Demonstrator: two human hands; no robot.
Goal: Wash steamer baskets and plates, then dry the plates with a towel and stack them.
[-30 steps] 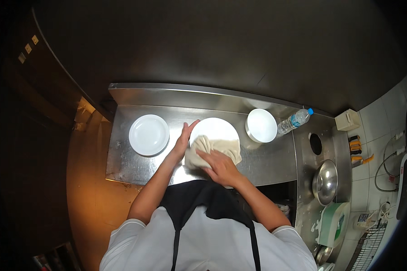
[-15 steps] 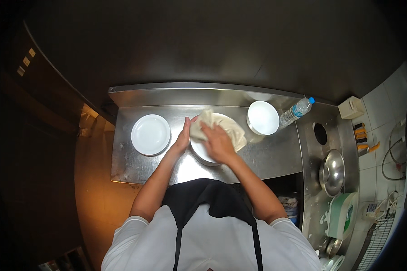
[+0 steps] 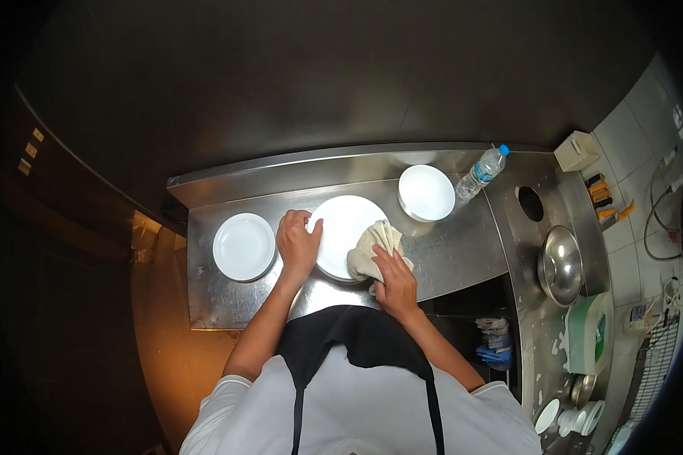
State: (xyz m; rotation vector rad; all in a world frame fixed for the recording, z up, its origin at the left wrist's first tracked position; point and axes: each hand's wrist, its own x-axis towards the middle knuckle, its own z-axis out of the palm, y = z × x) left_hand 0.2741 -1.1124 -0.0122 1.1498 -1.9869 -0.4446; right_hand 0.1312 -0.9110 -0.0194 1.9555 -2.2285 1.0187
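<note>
A large round white plate [image 3: 343, 225] lies in front of me on the steel counter [image 3: 448, 262], with what looks like more white ware under its near rim. My left hand [image 3: 299, 244] is closed on the plate's left rim, fingers curled over the edge. At its lower right, my right hand [image 3: 397, 285] grips a beige cloth [image 3: 370, 249], which is bunched over the rim. Left of my left hand sit stacked smaller white plates [image 3: 243, 246]. A deep white bowl [image 3: 426, 194] stands beyond the cloth.
A clear plastic bottle [image 3: 481, 174] with a blue cap stands behind the bowl. Further right are a metal bowl [image 3: 560, 265], a round counter hole [image 3: 530, 204], a green and white container [image 3: 584, 334] and orange-handled knives [image 3: 601, 196]. A raised steel ledge [image 3: 296, 168] bounds the back.
My right hand and the cloth have moved from the plate's middle to its lower right rim. The left hand's fingers now curl over the left rim. The whole view has shifted slightly.
</note>
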